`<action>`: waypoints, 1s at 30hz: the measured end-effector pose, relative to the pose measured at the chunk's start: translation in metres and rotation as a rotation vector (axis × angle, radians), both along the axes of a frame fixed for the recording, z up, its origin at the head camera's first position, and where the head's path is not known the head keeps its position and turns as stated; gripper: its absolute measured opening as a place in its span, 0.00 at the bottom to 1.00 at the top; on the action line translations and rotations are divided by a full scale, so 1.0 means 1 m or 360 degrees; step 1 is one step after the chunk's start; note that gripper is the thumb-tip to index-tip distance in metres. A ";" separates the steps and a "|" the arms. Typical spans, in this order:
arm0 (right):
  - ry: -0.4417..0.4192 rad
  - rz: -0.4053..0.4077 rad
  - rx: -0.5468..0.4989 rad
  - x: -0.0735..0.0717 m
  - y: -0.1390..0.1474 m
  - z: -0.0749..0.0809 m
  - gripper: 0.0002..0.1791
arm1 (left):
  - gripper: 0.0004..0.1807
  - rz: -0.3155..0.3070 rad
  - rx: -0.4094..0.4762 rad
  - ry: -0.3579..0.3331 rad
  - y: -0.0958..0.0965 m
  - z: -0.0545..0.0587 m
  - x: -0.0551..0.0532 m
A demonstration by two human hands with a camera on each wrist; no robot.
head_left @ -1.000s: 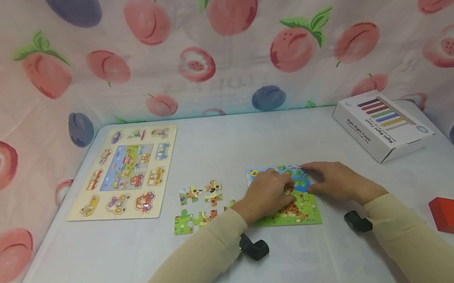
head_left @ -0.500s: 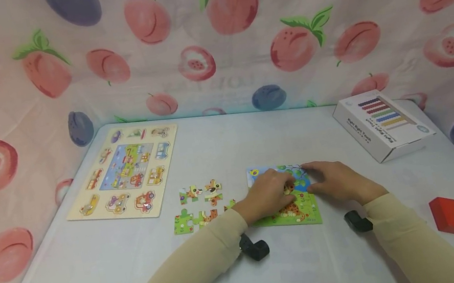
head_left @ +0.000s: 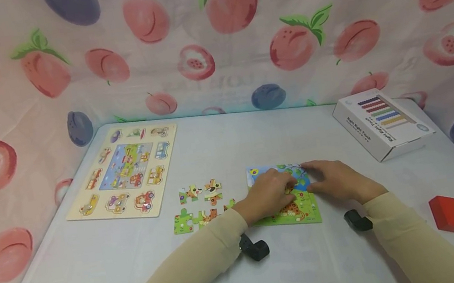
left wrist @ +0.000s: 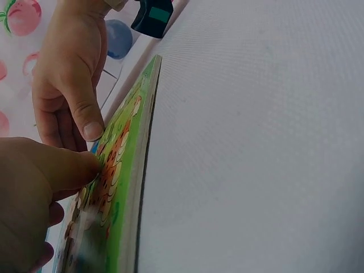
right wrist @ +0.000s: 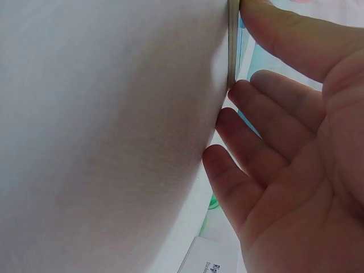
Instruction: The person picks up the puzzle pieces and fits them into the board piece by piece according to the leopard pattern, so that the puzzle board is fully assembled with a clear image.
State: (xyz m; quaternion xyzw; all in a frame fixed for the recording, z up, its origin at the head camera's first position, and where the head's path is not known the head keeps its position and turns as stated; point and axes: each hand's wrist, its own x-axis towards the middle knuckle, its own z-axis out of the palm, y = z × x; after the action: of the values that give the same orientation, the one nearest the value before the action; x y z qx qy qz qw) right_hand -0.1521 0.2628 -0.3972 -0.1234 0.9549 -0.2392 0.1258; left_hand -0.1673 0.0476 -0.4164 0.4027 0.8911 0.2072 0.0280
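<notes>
A jigsaw puzzle board (head_left: pixel 305 215) lies on the table, with blue sky, green grass and a spotted animal printed on it. My left hand (head_left: pixel 266 195) reaches over its middle, thumb and bent fingers about a puzzle piece there; the hand hides much of that piece. In the left wrist view, the left thumb (left wrist: pixel 79 169) meets the picture surface. My right hand (head_left: pixel 342 180) is at the board's far right corner. The right thumb (right wrist: pixel 284 40) touches the board's edge, and the other fingers spread loosely past the corner. Several loose puzzle pieces (head_left: pixel 183 221) lie left of the board.
A wooden vehicle puzzle board (head_left: pixel 150 208) lies at the back left. At the back right stands a white box (head_left: pixel 400 136) with coloured rods pictured. A red block (head_left: pixel 447 214) sits at the right. A fruit-print cloth (head_left: pixel 236 56) hangs behind the table.
</notes>
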 end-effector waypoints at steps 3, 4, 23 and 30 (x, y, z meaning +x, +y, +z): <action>0.0000 -0.0001 -0.0011 0.000 0.000 0.000 0.34 | 0.16 -0.0003 -0.0019 -0.0007 0.000 0.001 0.000; 0.0000 0.0001 -0.0012 0.000 0.000 0.000 0.34 | 0.16 -0.0004 -0.0024 -0.0014 0.000 0.001 0.000; -0.0043 -0.0036 -0.0003 0.000 0.001 -0.003 0.35 | 0.16 -0.0013 -0.0027 -0.0045 0.000 -0.001 -0.004; -0.0032 -0.0028 0.0003 -0.001 0.001 -0.004 0.35 | 0.16 0.0004 -0.0040 -0.0059 0.001 0.000 -0.003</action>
State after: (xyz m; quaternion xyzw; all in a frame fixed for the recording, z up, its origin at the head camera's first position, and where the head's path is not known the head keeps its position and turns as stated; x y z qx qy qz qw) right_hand -0.1529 0.2642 -0.4008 -0.1125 0.9548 -0.2406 0.1335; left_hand -0.1702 0.0485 -0.4168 0.3973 0.8935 0.2034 0.0492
